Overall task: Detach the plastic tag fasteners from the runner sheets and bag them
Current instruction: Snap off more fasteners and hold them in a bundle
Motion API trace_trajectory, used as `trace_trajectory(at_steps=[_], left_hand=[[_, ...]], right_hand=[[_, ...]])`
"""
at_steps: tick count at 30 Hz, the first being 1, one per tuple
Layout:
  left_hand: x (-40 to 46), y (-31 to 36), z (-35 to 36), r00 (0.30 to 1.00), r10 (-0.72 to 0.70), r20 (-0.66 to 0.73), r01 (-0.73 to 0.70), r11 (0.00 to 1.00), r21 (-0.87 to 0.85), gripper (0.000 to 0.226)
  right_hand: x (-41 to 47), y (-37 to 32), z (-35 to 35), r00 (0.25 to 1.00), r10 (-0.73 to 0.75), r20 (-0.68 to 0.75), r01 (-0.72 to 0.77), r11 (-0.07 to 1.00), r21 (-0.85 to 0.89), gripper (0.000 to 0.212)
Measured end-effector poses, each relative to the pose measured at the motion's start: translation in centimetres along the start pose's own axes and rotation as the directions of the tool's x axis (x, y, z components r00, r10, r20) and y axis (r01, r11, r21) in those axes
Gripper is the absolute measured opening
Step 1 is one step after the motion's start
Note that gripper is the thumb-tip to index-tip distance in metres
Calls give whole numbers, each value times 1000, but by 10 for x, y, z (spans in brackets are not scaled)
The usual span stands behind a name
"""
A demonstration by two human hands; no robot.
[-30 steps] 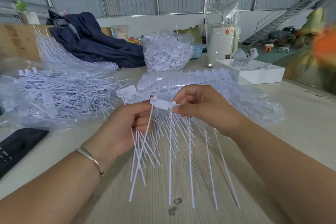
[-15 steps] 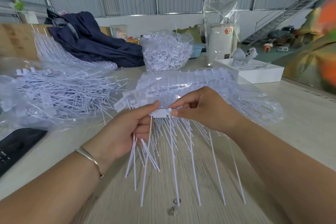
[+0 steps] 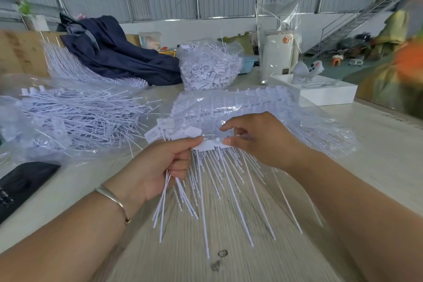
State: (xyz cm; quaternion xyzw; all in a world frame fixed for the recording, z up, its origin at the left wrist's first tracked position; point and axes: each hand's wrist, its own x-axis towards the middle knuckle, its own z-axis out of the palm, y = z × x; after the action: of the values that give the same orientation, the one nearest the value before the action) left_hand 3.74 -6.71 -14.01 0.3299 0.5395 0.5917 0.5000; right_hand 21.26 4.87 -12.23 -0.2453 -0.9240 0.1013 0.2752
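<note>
While L hand (image 3: 158, 167) grips tag fasteners (image 3: 183, 192) & R hand (image 3: 258, 142) pinches runner sheet (image 3: 207, 145), joint's hidden.

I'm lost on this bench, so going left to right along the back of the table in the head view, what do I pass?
Dark blue cloth → bag of loose tags → tall white container → white box.

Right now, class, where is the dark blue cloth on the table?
In the head view the dark blue cloth lies heaped at the table's far left, behind the bagged fasteners and left of the upright clear bag of tags.
</note>
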Motion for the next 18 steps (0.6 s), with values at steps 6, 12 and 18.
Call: trace_trajectory(at_steps=[6, 12, 18], left_hand=[[-2, 3, -2, 999, 30, 38, -24, 988, -153, 29], [-6, 6, -4, 973, 139, 184, -81, 953, -292, 32], [-12, 8, 0, 923, 193, 334, -87, 948, -306, 43]], right_hand=[[4, 5, 1, 992, 123, -23, -116, 975, 192, 33], [1, 2, -5, 984, 168, 60, -174, 825, 538, 60], [0, -1, -5, 984, 91, 155, -170, 742, 648, 54]])
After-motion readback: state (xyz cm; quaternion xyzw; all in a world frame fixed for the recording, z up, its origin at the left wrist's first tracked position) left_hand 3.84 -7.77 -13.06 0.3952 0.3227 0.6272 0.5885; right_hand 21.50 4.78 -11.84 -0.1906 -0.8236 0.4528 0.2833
